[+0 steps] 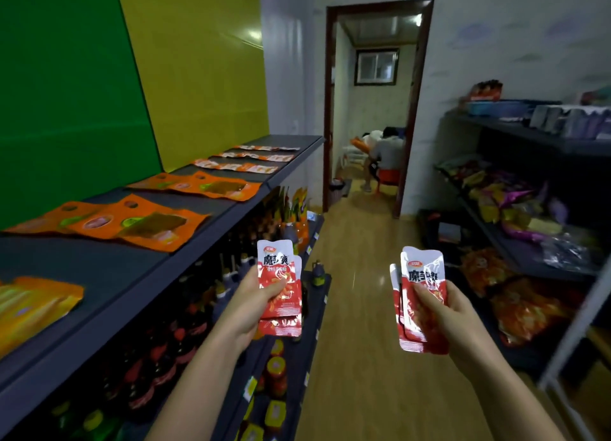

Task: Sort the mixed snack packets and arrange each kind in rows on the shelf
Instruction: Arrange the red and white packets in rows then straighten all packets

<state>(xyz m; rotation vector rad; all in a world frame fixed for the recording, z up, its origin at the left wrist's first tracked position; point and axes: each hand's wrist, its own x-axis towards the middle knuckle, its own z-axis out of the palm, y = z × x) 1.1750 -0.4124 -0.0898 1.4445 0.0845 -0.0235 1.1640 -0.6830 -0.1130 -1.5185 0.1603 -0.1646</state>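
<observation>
My left hand point(246, 306) grips a small stack of red-and-white snack packets point(279, 268) beside the front edge of the dark shelf top point(109, 272). My right hand point(458, 321) holds a second stack of the same red-and-white packets point(421, 275) out over the aisle, thumb across the front. On the shelf top lie rows of orange packets point(139, 222), a further orange row point(211, 186), rows of white-and-orange packets point(244, 166) towards the far end, and yellow-orange packets point(29, 305) at the near left.
Bottles and jars point(185, 328) fill the lower shelves on the left. A second shelf unit point(529, 242) on the right holds mixed snack bags. A wooden-floored aisle point(357, 308) runs to an open doorway point(377, 109), where a person sits beyond it.
</observation>
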